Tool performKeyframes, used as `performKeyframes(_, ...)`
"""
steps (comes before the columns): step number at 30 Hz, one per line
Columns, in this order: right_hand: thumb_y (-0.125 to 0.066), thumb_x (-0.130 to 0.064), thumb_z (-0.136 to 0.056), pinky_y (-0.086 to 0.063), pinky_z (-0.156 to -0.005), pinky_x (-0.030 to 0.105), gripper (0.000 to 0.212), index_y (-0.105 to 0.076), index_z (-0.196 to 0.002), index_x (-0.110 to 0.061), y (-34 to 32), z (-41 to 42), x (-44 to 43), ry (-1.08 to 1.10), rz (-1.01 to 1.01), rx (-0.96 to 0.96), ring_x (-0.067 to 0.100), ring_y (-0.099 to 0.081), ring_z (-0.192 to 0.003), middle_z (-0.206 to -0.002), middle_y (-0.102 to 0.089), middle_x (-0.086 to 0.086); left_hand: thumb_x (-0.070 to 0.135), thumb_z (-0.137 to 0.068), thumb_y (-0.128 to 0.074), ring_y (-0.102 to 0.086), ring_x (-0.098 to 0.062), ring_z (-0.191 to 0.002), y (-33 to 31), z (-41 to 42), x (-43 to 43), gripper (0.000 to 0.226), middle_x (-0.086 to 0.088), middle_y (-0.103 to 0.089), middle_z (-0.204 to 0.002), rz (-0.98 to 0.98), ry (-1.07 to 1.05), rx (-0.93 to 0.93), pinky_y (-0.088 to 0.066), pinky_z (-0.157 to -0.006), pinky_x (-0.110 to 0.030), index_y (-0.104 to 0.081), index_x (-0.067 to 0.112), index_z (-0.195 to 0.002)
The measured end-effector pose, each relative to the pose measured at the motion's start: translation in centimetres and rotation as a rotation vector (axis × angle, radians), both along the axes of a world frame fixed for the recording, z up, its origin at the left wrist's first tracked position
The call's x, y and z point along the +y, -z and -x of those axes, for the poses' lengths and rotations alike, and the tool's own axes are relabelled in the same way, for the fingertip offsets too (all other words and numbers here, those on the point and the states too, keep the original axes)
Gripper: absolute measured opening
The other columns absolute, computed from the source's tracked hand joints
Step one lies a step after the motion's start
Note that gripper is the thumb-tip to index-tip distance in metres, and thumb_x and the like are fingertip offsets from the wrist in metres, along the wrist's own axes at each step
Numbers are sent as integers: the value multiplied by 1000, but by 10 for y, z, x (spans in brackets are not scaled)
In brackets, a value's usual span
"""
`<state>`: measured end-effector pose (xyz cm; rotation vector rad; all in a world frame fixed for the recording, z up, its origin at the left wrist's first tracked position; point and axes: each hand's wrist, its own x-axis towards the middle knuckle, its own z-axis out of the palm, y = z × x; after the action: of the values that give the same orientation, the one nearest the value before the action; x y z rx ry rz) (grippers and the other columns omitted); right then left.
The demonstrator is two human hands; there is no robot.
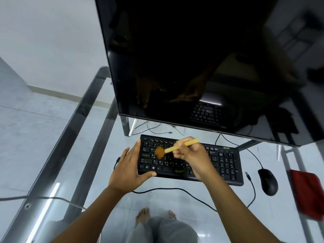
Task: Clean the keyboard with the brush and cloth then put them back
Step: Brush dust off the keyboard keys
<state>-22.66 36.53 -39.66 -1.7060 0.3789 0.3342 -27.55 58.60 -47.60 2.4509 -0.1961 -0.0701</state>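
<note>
A glass-topped desk (175, 199) on a metal frame stands over a pale tiled floor, seen from above through the head camera; a large dark glossy monitor (192, 58) fills the far side.

In front of it lies the black full-size keyboard (226, 165), roughly mid-desk; my reading is that the brushing step is under way and the cloth step is not yet begun. The right hand (194, 155) curls its fingers around the pale wooden-handled brush with orange-brown bristles (168, 150), bristles down on the left letter keys. The left hand (128, 168) is flat and open, straight fingers along the keyboard's left edge and thumb at its near edge, apparently bracing it.

The folded red cloth (308, 192) lies on the desk at the far right, beyond a black mouse (267, 181), well apart from both hands; next I would expect the brush to work rightwards across the remaining keys.

The bristles are smeared by motion; the right hand hides the middle keys; the cloth is blurred; I cannot tell whether greenish marks on the near keys are dirt or reflection; nothing shows where brush and cloth belong.
</note>
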Motion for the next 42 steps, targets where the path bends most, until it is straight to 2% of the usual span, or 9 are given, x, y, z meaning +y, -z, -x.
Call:
performKeyframes(3,-59,-15,-97,-58,-75,29,11,-64,-87,-18,5,8,-13,41,270,-140,21,-71,-79,-82,-72,6,72,-76,-57,-2,1,-141,0,0,0,107,6,-16,-159,7,24,8,-4,-117,-32,-2,22,-153)
performKeyframes(8,-60,-10,-97,-60,-82,34,8,-66,-95,-6,2,15,-29,-15,-30,21,26,-71,-88,-94,-71,14,78,-84,-34,-1,-12,-148,2,-6,-11,99,-2,-11,-161,-103,41,-58,-4,-120,-46,-13,11,-153)
performKeyframes(19,-64,-16,-94,-58,-79,35,19,-67,-85,-33,8,19,-50,144,308,-275,22,-72,-81,-83,-75,-2,86,-80,-28,9,-16,-148,-7,-22,-73,108,-6,-7,-161,-310,393,-65,-2,-119,-50,-13,7,-153)
performKeyframes(23,-63,-13,-95,-60,-81,35,9,-70,-92,-18,0,25,-64,-24,78,-95,26,-73,-86,-86,-75,4,88,-76,-30,9,-18,-148,-5,-23,-80,113,-8,-5,-161,-354,385,-43,-2,-119,-52,-11,6,-153)
performKeyframes(28,-65,-15,-94,-59,-76,28,12,-68,-90,-26,5,37,-87,203,281,-232,16,-73,-77,-79,-74,-1,89,-75,-30,8,-19,-148,-7,-26,-88,114,-9,-6,-161,-405,384,-55,0,-118,-52,-12,6,-152)
performKeyframes(31,-63,-10,-95,-61,-78,32,7,-69,-95,-13,2,48,-87,9,93,-73,21,-74,-81,-83,-76,5,89,-75,-29,12,-19,-148,-9,-30,-95,115,-8,-2,-161,-417,394,-60,2,-118,-52,-10,7,-152)
performKeyframes(34,-64,-14,-94,-61,-78,38,12,-68,-91,-24,6,55,-97,87,310,-176,15,-73,-78,-81,-75,-2,88,-74,-30,15,-19,-147,-10,-32,-104,114,-9,0,-161,-411,408,-57,5,-118,-52,-12,8,-152)
performKeyframes(38,-64,-14,-94,-60,-77,31,6,-67,-91,-10,-1,64,-110,-14,103,-90,18,-73,-80,-82,-77,-2,89,-71,-33,13,-18,-147,-7,-33,-114,115,-8,0,-161,-408,390,-52,7,-115,-49,-16,9,-152)
performKeyframes(42,-64,-14,-94,-60,-73,29,7,-67,-88,-16,8,71,-121,54,259,-139,15,-73,-73,-75,-76,-4,90,-68,-35,9,-19,-148,-3,-28,-119,119,-8,-4,-161,-428,383,-19,8,-115,-48,-15,9,-151)
